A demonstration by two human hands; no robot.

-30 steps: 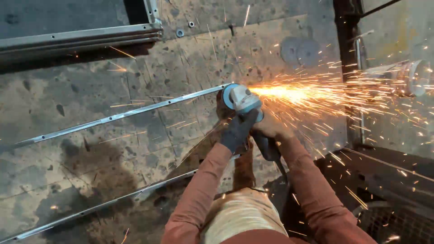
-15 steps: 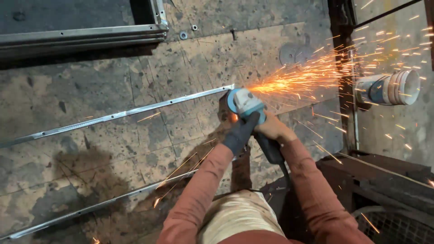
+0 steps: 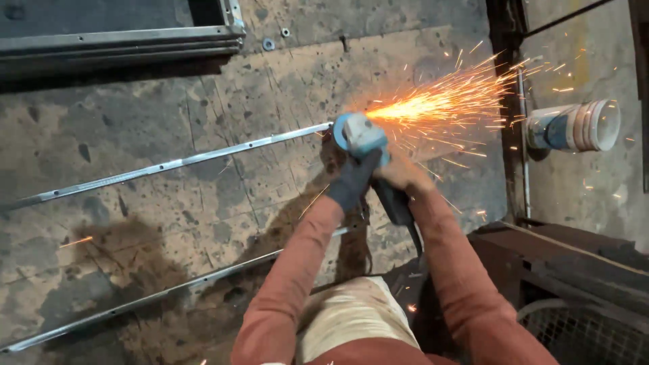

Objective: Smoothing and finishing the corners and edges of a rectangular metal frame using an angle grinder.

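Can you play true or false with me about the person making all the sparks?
1. Both hands hold the angle grinder. True: the gloved left hand and the bare right hand grip it.
2. Sparks fly to the left. False: they spray right.
3. The grinder meets the end of the upper metal strip. True.
4. Only one strip lies on the floor. False: a lower metal strip lies there too.
5. The white plastic container stands upright. False: it lies on its side.

Both hands (image 3: 378, 177) clenched, arms outstretched
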